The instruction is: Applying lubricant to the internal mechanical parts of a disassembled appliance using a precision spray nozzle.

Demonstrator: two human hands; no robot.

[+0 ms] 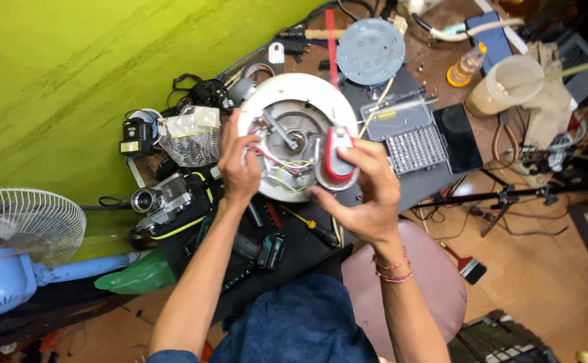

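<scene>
A blue cloth (pixel 301 323) over the person's lap lies nearest, at 6 o'clock. Above it both forearms rise toward a round white appliance base (pixel 299 134), turned underside up at the centre of the cluttered tabletop (pixel 435 181). The left hand (pixel 240 168) grips the base's rim at its 9 o'clock side, fingers curled tight over the edge with the thumb inside near the loose wires (pixel 287 168). The right hand (pixel 368 188) closes on a red-and-grey handle piece (pixel 338 158) at the base's 4 o'clock edge, thumb below and fingers over its right side. A red strap (pixel 331 40) runs up from there toward 12 o'clock. A grey disc (pixel 370 50) lies just beyond the base at 1 o'clock; a clear bit case (pixel 411 138) sits at 3 o'clock, with a dark tablet (pixel 460 138) beside it. A camera (pixel 159 202) and a fan (pixel 18 235) lie toward 9 o'clock, a yellow screwdriver (pixel 307 225) at 6 o'clock of the base.
</scene>
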